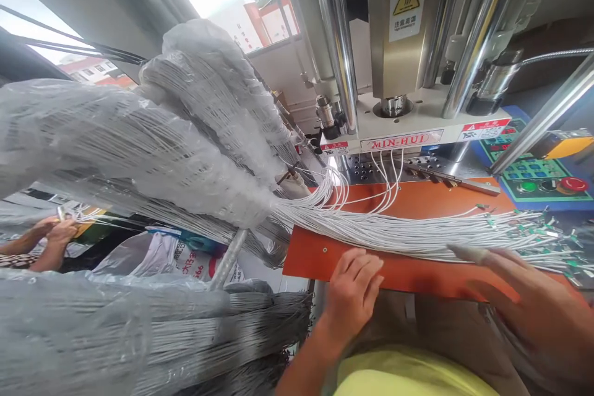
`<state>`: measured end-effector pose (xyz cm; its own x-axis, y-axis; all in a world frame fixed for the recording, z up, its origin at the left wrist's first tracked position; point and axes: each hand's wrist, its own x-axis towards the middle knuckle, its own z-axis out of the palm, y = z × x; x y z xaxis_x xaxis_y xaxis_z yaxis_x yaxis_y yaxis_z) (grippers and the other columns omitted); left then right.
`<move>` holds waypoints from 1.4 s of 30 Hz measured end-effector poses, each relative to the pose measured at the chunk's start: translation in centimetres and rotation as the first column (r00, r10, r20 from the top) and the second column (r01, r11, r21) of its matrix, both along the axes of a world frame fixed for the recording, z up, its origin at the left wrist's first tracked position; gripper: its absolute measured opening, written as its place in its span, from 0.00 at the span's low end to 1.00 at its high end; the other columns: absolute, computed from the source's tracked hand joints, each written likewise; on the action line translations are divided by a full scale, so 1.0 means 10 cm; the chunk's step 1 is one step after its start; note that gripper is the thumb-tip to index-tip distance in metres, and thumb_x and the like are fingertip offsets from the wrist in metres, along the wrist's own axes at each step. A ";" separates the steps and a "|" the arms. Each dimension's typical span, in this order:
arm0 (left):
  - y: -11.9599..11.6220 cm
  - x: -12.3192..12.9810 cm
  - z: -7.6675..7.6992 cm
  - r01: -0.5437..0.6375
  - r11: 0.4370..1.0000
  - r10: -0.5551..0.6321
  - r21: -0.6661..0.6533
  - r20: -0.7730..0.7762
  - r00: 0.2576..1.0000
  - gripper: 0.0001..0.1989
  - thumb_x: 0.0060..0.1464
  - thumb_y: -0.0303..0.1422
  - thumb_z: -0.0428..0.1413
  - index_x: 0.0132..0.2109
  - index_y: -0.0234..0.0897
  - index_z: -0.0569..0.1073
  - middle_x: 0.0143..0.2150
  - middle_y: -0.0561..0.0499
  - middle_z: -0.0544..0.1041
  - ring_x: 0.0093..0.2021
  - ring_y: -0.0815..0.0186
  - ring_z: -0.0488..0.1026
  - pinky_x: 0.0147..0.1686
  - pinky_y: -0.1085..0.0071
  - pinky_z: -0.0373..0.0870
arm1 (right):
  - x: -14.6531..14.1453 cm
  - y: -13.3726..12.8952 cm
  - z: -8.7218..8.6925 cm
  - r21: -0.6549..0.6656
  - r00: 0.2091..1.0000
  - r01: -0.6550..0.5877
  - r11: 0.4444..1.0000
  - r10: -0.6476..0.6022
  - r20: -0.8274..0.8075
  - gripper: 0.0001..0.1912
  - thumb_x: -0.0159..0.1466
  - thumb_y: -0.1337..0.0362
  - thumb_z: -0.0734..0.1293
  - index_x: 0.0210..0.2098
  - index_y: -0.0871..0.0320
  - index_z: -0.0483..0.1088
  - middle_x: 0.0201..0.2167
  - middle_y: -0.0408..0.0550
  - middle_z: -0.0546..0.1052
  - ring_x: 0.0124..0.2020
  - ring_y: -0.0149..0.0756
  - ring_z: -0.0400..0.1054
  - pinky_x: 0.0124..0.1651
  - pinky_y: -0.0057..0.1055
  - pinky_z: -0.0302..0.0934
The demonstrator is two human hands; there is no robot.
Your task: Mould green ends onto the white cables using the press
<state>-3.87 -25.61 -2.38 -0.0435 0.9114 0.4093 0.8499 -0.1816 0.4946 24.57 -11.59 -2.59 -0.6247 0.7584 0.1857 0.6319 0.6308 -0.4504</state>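
A thick bundle of white cables [371, 229] lies across an orange work board [310, 253], its ends with small green and white tips [542, 235] spread at the right. My left hand [355, 291] is at the board's front edge, below the bundle, fingers curled together; whether anything is inside them is hidden. My right hand [529, 291] is over the right part of the board, near the cable ends, fingers stretched out and holding nothing visible. Several cables loop up under the press plate [403, 136] of the machine.
Plastic-wrapped cable bundles [199, 148] hang on the left, with another [139, 334] lower down. A control panel with a red button [572, 185] stands right. A metal bar [457, 180] lies by the press, which bears a heat-warning label [408, 3]. Another person's hands [60, 229] work far left.
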 end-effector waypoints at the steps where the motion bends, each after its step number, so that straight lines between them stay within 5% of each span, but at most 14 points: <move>1: 0.16 -0.05 0.09 0.006 0.999 -0.011 -0.052 -0.089 0.996 0.20 0.60 0.28 0.52 0.58 0.40 0.66 0.53 0.46 0.74 0.60 0.57 0.64 0.59 0.57 0.61 | -0.17 0.04 0.06 0.000 0.995 -0.096 0.995 0.096 -0.003 0.22 0.66 0.49 0.60 0.58 0.44 0.64 0.49 0.48 0.74 0.49 0.42 0.69 0.48 0.38 0.67; 4: 0.53 -0.21 0.23 0.021 0.978 -0.081 -0.209 -0.286 0.955 0.20 0.59 0.27 0.54 0.58 0.41 0.66 0.54 0.47 0.73 0.60 0.57 0.62 0.61 0.54 0.56 | -0.56 0.16 0.18 -0.001 0.964 -0.264 0.965 0.264 -0.033 0.24 0.67 0.53 0.59 0.62 0.46 0.60 0.51 0.51 0.73 0.52 0.46 0.66 0.51 0.43 0.64; 8: 0.72 -0.40 0.21 0.073 0.948 -0.182 -0.308 -0.342 0.922 0.05 0.58 0.28 0.55 0.42 0.39 0.72 0.43 0.49 0.74 0.48 0.60 0.68 0.52 0.60 0.63 | -0.65 0.22 0.17 -0.038 0.965 -0.259 0.965 0.257 -0.062 0.24 0.68 0.54 0.59 0.63 0.47 0.59 0.50 0.52 0.73 0.53 0.45 0.66 0.52 0.45 0.63; 13: 0.81 -0.59 0.34 0.213 0.921 -0.230 -0.326 -0.017 0.973 0.02 0.55 0.30 0.59 0.35 0.36 0.75 0.34 0.51 0.75 0.40 0.65 0.69 0.44 0.70 0.65 | -0.51 0.24 0.08 -0.101 0.971 -0.227 0.969 0.216 -0.104 0.19 0.68 0.53 0.58 0.55 0.49 0.66 0.48 0.51 0.74 0.50 0.44 0.67 0.49 0.39 0.64; 16: 0.92 -0.68 0.51 0.246 0.892 -0.187 -0.378 0.185 0.965 0.03 0.54 0.31 0.59 0.35 0.36 0.76 0.32 0.52 0.76 0.36 0.68 0.70 0.39 0.72 0.65 | -0.56 0.32 0.15 -0.093 0.973 -0.210 0.973 0.199 -0.120 0.17 0.68 0.53 0.58 0.50 0.51 0.69 0.48 0.51 0.74 0.48 0.44 0.68 0.48 0.39 0.64; 19: 1.04 -0.75 0.62 0.335 0.834 -0.169 -0.439 0.374 0.912 0.09 0.58 0.36 0.54 0.36 0.34 0.75 0.28 0.53 0.75 0.31 0.70 0.69 0.34 0.74 0.64 | -0.73 0.44 0.28 -0.127 0.969 -0.228 0.965 0.212 -0.126 0.20 0.66 0.53 0.59 0.55 0.50 0.66 0.49 0.52 0.74 0.48 0.45 0.69 0.48 0.41 0.64; 22: 1.14 -0.80 0.62 0.387 0.798 -0.135 -0.461 0.490 0.861 0.15 0.61 0.40 0.51 0.36 0.32 0.75 0.26 0.54 0.73 0.26 0.73 0.65 0.29 0.76 0.61 | -0.93 0.57 0.38 -0.309 0.956 -0.291 0.905 0.261 -0.138 0.26 0.64 0.55 0.62 0.60 0.51 0.61 0.47 0.51 0.76 0.45 0.44 0.71 0.47 0.39 0.63; 25: 1.19 -0.83 0.58 0.374 0.800 -0.094 -0.468 0.518 0.850 0.19 0.62 0.43 0.48 0.34 0.31 0.74 0.25 0.53 0.71 0.22 0.75 0.59 0.24 0.77 0.56 | -1.08 0.66 0.42 -0.480 0.944 -0.328 0.813 0.272 -0.184 0.22 0.61 0.55 0.63 0.54 0.54 0.65 0.40 0.48 0.78 0.39 0.40 0.71 0.42 0.34 0.63; 28: 1.19 -0.82 0.58 0.345 0.833 -0.106 -0.432 0.487 0.867 0.20 0.63 0.43 0.46 0.35 0.32 0.74 0.27 0.52 0.72 0.26 0.73 0.63 0.29 0.76 0.60 | -1.14 0.72 0.40 -0.540 0.937 -0.349 0.766 0.285 -0.202 0.16 0.59 0.55 0.64 0.44 0.56 0.67 0.33 0.44 0.76 0.32 0.35 0.67 0.35 0.30 0.60; 32: 1.11 -0.75 0.58 0.303 0.850 -0.201 -0.430 0.267 0.943 0.16 0.60 0.44 0.52 0.40 0.36 0.74 0.30 0.54 0.73 0.32 0.70 0.68 0.34 0.75 0.63 | -1.15 0.72 0.41 -0.511 0.931 -0.364 0.779 0.324 -0.168 0.12 0.59 0.54 0.63 0.36 0.57 0.68 0.27 0.40 0.72 0.28 0.32 0.61 0.31 0.28 0.55; 38: 0.98 -0.60 0.31 0.193 0.883 -0.289 -0.429 -0.172 0.942 0.12 0.50 0.41 0.63 0.34 0.37 0.74 0.36 0.50 0.75 0.39 0.63 0.69 0.36 0.70 0.61 | -1.10 0.59 0.52 -0.527 0.944 -0.326 0.785 0.298 -0.139 0.21 0.62 0.50 0.60 0.47 0.55 0.72 0.28 0.41 0.73 0.30 0.33 0.64 0.33 0.28 0.55; 42: 0.96 -0.60 0.26 0.176 0.904 -0.253 -0.390 -0.153 0.955 0.07 0.55 0.36 0.59 0.31 0.39 0.75 0.32 0.52 0.75 0.37 0.64 0.68 0.35 0.71 0.61 | -1.08 0.57 0.48 -0.514 0.950 -0.304 0.802 0.293 -0.104 0.22 0.62 0.53 0.61 0.52 0.54 0.71 0.28 0.41 0.73 0.30 0.33 0.65 0.34 0.29 0.56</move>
